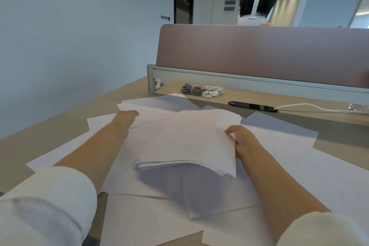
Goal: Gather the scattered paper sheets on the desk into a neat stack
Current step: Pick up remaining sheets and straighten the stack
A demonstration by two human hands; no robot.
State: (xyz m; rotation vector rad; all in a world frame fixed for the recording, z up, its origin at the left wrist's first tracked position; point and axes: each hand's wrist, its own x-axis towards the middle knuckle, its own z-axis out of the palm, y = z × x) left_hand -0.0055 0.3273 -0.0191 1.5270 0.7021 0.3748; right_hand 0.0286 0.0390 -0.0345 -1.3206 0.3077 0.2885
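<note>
A bundle of white paper sheets (pixel 185 142) is lifted off the desk, its near edge fanned and casting a shadow below. My right hand (pixel 242 140) grips the bundle's right edge, thumb on top. My left hand (pixel 124 121) reaches to the far left and lies on a loose sheet (pixel 151 106); its fingertips are hidden, so its grasp is unclear. More loose white sheets (pixel 159 221) lie scattered and overlapping across the tan desk (pixel 40 136), on the left, right and near side.
A mauve divider panel (pixel 259 54) with a grey rail closes the desk's far side. Coiled grey and white cables (pixel 201 90) lie before it. A black cable port (pixel 251 106) with a white cord sits at the right. Another person sits behind the divider.
</note>
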